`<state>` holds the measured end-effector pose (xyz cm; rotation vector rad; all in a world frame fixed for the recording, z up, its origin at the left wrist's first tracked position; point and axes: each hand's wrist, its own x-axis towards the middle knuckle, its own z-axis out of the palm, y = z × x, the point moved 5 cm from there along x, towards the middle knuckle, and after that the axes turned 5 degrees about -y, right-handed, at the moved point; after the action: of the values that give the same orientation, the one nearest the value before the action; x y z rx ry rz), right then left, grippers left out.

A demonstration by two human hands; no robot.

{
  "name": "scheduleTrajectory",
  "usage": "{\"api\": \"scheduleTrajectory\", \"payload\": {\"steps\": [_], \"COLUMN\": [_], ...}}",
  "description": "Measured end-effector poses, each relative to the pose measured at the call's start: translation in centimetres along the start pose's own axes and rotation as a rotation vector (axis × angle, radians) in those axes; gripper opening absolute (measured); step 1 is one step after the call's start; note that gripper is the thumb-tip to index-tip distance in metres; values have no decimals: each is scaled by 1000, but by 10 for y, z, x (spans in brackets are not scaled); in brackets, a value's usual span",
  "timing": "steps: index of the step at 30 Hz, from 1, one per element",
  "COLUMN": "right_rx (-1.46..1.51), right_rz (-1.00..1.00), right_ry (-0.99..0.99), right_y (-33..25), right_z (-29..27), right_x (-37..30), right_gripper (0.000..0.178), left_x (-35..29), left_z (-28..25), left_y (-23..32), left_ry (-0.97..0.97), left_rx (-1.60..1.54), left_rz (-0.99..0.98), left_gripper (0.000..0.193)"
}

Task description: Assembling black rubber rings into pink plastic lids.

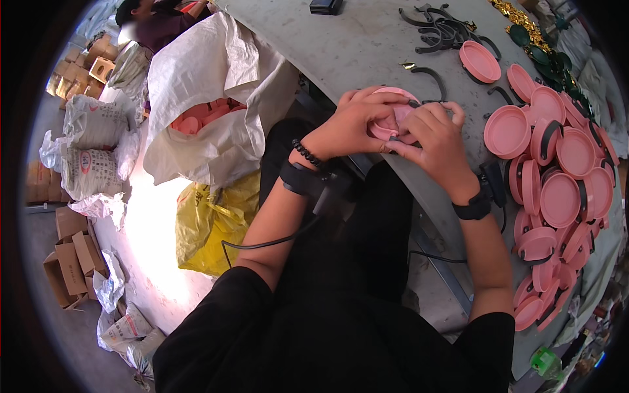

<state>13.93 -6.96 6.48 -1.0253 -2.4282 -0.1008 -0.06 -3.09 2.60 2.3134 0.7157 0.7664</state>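
Both my hands grip a round pink lid point(392, 116) above the near edge of the grey table. My left hand point(354, 124) is wrapped round its left side, thumb along the lower rim. At the lid's right side, my right hand point(434, 134) has its fingers bent over the rim and thumb underneath. Small dark parts show at the rim by my fingers; the right fingers partly hide them. Just beyond my hands lies a curved dark grey handle point(434, 80) beside a small gold-coloured piece point(408, 66).
Pink lids with dark handles point(561, 200) are heaped on the table at right. Loose grey handles point(438, 29), a single pink lid point(480, 62) and gold pieces point(524, 23) lie farther back. A white sack point(190, 72) of pink parts and a yellow bag point(213, 229) stand at left. A person point(160, 26) is at far left.
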Motion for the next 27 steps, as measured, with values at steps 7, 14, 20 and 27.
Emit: {"api": "scheduleTrajectory", "payload": {"steps": [7, 14, 20, 27], "right_rx": [38, 84, 211, 505], "right_rz": [-85, -156, -73, 69], "right_ry": [-51, -34, -89, -195], "right_y": [3, 5, 12, 24], "right_z": [8, 11, 10, 4], "right_x": [2, 1, 2, 1], "right_gripper": [23, 22, 27, 24], "left_x": [-1, 0, -2, -4], "left_z": [2, 3, 5, 3], "left_y": [2, 1, -2, 1], "left_ry": [213, 112, 70, 128], "left_rx": [56, 18, -26, -18], "left_rz": [-16, -42, -34, -20], "left_gripper": [34, 39, 38, 40]}}
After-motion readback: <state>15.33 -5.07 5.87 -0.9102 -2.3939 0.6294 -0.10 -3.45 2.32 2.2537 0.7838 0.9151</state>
